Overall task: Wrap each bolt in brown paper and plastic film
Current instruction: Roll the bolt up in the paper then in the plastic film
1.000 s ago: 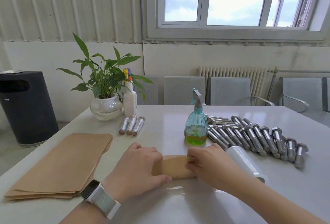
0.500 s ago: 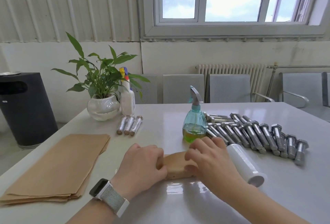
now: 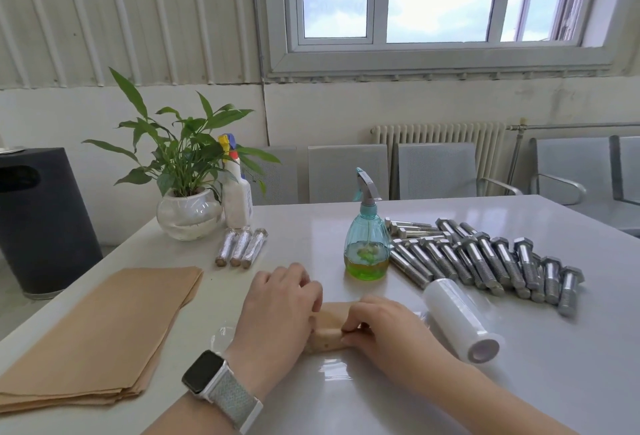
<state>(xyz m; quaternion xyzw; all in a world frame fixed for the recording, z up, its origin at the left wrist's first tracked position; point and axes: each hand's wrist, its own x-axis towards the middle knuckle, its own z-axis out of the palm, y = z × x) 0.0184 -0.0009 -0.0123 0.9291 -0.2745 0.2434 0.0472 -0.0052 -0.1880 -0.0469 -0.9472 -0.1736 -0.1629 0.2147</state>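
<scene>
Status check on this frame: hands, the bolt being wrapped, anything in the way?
Left hand and right hand both grip the brown-paper roll. Bolt itself hidden. Film roll lies right of it, apart. Nothing in the way.

centre: paper-rolled bundle point(image 3: 329, 329) on the table point(image 3: 519, 382), between left hand point(image 3: 277, 310) and right hand point(image 3: 384, 327)
9 o'clock: paper stack point(image 3: 100, 334)
11 o'clock: wrapped bolts point(image 3: 241, 247), before potted plant point(image 3: 188, 192)
12 o'clock: spray bottle point(image 3: 367, 237)
2 o'clock: bare bolts point(image 3: 485, 258), behind film roll point(image 3: 460, 320)

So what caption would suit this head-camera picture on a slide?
Both hands, left hand and right hand, roll a brown paper bundle beside unwrapped bolts.
</scene>
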